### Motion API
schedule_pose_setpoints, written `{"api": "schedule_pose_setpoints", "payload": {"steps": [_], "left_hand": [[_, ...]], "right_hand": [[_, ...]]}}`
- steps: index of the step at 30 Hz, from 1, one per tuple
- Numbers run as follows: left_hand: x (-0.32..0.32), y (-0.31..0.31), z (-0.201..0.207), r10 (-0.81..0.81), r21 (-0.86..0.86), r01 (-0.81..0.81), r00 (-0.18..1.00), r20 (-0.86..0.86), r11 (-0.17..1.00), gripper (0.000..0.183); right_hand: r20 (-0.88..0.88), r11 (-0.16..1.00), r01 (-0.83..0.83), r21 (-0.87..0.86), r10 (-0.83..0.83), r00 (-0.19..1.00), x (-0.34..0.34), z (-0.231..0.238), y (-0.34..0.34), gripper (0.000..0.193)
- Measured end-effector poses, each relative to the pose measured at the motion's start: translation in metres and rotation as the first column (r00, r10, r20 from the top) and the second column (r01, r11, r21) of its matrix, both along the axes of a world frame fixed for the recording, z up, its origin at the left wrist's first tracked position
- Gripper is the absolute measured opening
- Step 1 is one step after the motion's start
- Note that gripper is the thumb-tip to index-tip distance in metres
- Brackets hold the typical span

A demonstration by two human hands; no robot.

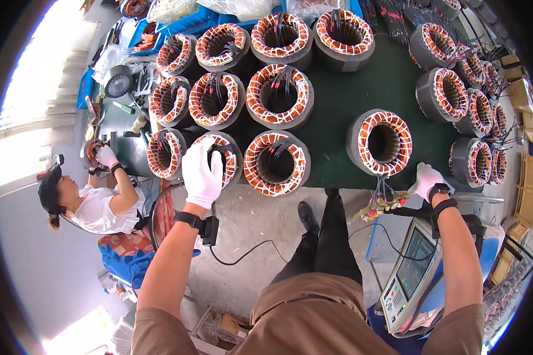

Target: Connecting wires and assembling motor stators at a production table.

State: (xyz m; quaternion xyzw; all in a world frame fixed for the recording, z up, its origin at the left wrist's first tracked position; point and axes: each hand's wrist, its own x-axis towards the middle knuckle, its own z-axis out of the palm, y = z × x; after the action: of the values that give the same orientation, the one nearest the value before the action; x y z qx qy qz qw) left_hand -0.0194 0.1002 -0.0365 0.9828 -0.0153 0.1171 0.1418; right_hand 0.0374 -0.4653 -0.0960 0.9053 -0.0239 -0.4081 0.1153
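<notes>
My left hand (pixel 202 176), in a white glove, grips the near-left side of a motor stator (pixel 233 158) in the front row. Its fingers lie over the orange-and-white winding ring, and some fingertips are hidden. My right hand (pixel 427 180), also gloved, rests at the table's front edge, fingers stretched out, with no object visible in it. Just left of it a separate stator (pixel 385 118) lies with its bore facing up. Its dark leads run over the edge to a cluster of yellowish clips (pixel 380 206). Another stator (pixel 276 163) sits right of my left hand.
Several stators stand in rows on the green table (pixel 343 89), with more at the right (pixel 441 94). Blue bins (pixel 183 26) line the back. A tester with a screen (pixel 414 260) stands below right. At the left a co-worker (pixel 109 198) handles a small winding. A cable crosses the floor.
</notes>
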Motion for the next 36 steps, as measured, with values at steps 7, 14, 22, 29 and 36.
{"api": "schedule_pose_setpoints", "payload": {"steps": [7, 14, 22, 29, 36], "left_hand": [[0.002, -0.003, 0.001, -0.020, 0.004, 0.020, 0.999, 0.036, 1.000, 0.031], [0.000, -0.001, 0.000, -0.015, 0.001, 0.015, 0.999, 0.029, 1.000, 0.028], [0.001, 0.000, 0.000, -0.021, 0.001, 0.021, 0.999, 0.032, 1.000, 0.030], [0.001, 0.001, -0.002, -0.015, 0.002, 0.015, 1.000, 0.018, 1.000, 0.030], [0.001, -0.001, -0.001, -0.029, 0.012, 0.029, 0.999, 0.042, 1.000, 0.030]], "right_hand": [[0.044, 1.000, -0.020, 0.021, 0.019, 0.999, -0.007, -0.017, -0.019, 0.074], [0.024, 1.000, -0.001, 0.010, 0.000, 1.000, -0.005, -0.015, -0.014, 0.078], [0.015, 1.000, -0.015, 0.015, 0.015, 1.000, -0.004, -0.014, -0.013, 0.077], [0.028, 0.999, -0.027, 0.020, 0.027, 0.999, -0.006, -0.019, -0.018, 0.078], [0.019, 1.000, -0.017, 0.018, 0.016, 1.000, -0.005, -0.019, -0.016, 0.080]]}}
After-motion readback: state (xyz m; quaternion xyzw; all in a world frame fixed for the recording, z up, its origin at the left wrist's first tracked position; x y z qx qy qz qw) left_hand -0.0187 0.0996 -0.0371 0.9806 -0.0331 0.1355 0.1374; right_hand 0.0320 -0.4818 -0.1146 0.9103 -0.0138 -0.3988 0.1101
